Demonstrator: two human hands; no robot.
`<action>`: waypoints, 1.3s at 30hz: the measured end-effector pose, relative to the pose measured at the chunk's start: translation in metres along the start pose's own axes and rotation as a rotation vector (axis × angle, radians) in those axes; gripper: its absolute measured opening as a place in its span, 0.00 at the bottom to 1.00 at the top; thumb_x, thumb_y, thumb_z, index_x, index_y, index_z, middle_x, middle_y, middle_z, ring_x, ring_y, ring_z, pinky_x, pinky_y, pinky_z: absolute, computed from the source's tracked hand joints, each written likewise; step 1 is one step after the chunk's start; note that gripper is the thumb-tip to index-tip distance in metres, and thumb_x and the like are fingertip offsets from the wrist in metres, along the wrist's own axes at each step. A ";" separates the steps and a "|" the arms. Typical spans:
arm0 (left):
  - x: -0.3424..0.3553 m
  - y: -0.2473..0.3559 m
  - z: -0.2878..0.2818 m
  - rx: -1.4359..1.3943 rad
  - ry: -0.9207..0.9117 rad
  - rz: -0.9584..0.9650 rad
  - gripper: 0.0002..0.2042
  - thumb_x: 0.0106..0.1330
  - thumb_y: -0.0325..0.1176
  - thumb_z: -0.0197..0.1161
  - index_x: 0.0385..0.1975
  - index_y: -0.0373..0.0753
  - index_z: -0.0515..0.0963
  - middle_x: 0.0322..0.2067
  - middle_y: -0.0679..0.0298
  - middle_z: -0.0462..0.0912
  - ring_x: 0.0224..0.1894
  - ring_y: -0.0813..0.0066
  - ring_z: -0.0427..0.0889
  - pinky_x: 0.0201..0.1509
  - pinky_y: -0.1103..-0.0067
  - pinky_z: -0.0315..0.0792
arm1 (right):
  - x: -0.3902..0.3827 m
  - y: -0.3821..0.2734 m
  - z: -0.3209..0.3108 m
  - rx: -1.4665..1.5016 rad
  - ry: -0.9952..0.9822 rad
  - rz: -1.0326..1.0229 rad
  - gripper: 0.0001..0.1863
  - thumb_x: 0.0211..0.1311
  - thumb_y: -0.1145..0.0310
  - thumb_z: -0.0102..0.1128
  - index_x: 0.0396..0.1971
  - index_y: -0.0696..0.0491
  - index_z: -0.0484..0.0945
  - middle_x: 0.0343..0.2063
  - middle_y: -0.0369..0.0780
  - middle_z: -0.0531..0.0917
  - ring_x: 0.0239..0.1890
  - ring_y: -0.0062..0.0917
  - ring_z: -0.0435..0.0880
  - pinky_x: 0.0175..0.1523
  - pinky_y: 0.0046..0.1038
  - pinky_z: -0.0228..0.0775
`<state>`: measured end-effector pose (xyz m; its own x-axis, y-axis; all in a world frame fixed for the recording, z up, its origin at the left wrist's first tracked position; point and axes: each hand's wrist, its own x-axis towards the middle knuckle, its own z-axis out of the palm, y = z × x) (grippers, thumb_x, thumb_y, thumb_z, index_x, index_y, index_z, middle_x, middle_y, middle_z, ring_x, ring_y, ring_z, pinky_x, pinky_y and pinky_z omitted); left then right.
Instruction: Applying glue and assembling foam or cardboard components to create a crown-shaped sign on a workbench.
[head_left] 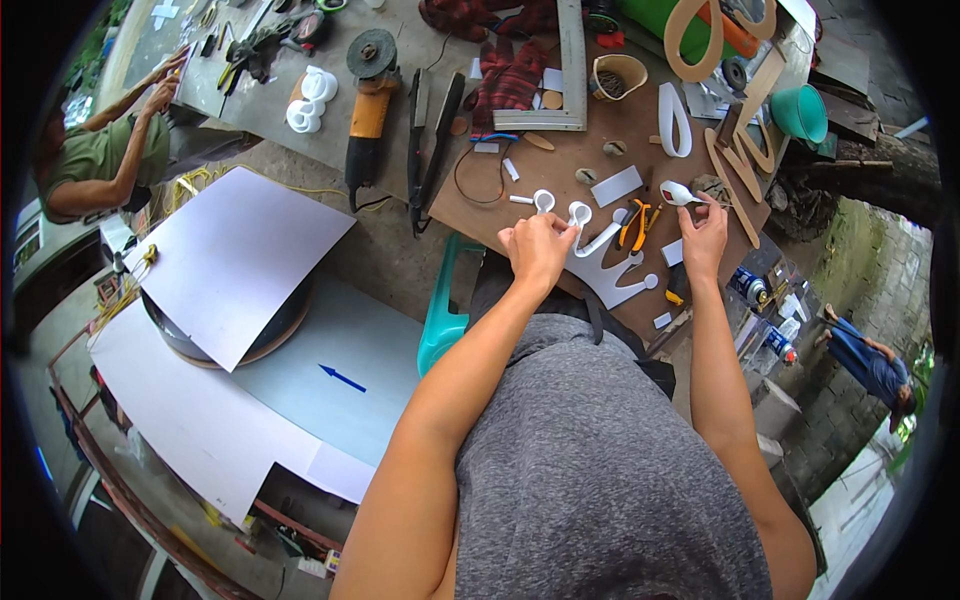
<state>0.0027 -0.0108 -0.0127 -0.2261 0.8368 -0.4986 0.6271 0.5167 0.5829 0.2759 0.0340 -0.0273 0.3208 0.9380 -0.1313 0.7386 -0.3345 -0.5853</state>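
My left hand [540, 250] is closed in a pinch at a white piece with a looped end [580, 213], near the table's front edge; the fingertips are partly hidden. My right hand [706, 235] is closed around the tip end of a small white glue bottle [675, 192] with a red mark, held above the table. Between the hands lie a white crown-shaped cutout [612, 284] and orange-and-black pliers [634, 226]. Another small white looped piece [543, 200] sits just beyond my left hand. A flat white rectangle [616, 186] lies farther back.
On the brown tabletop [480, 205] are a square frame [571, 70], a tub [617, 76] and wooden letter cutouts [733, 180]. An angle grinder [368, 115] stands left. A green cup [798, 113] is at right. A teal stool [440, 310] is beside me. One person [105, 150] works far left.
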 end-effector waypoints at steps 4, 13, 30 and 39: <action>-0.002 0.001 -0.001 -0.030 0.008 -0.010 0.11 0.57 0.43 0.73 0.28 0.42 0.89 0.23 0.59 0.87 0.33 0.61 0.86 0.52 0.69 0.62 | 0.003 -0.002 0.001 -0.134 -0.016 -0.097 0.23 0.55 0.66 0.75 0.52 0.49 0.84 0.33 0.38 0.77 0.33 0.28 0.78 0.42 0.32 0.73; 0.000 0.002 -0.001 0.010 -0.008 0.006 0.13 0.57 0.46 0.74 0.29 0.43 0.90 0.25 0.60 0.88 0.33 0.62 0.87 0.51 0.69 0.66 | 0.007 -0.010 0.007 -0.105 -0.011 -0.112 0.19 0.54 0.62 0.76 0.46 0.50 0.86 0.31 0.41 0.77 0.34 0.32 0.78 0.41 0.34 0.72; 0.008 0.000 -0.007 0.091 -0.073 -0.012 0.15 0.58 0.49 0.74 0.31 0.42 0.90 0.26 0.63 0.89 0.31 0.64 0.87 0.48 0.66 0.72 | -0.099 -0.065 -0.038 0.468 -0.563 0.023 0.19 0.60 0.69 0.66 0.50 0.58 0.76 0.37 0.48 0.86 0.36 0.34 0.86 0.45 0.32 0.76; 0.008 0.004 -0.009 0.106 -0.083 -0.027 0.18 0.57 0.49 0.76 0.34 0.40 0.90 0.26 0.64 0.87 0.29 0.70 0.86 0.43 0.70 0.77 | -0.131 -0.054 -0.045 0.337 -0.671 0.184 0.20 0.61 0.66 0.65 0.51 0.60 0.78 0.36 0.51 0.87 0.35 0.39 0.87 0.43 0.36 0.77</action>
<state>-0.0036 0.0001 -0.0085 -0.1839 0.8030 -0.5670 0.6979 0.5128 0.5000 0.2207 -0.0748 0.0571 -0.0864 0.7601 -0.6440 0.4531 -0.5457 -0.7049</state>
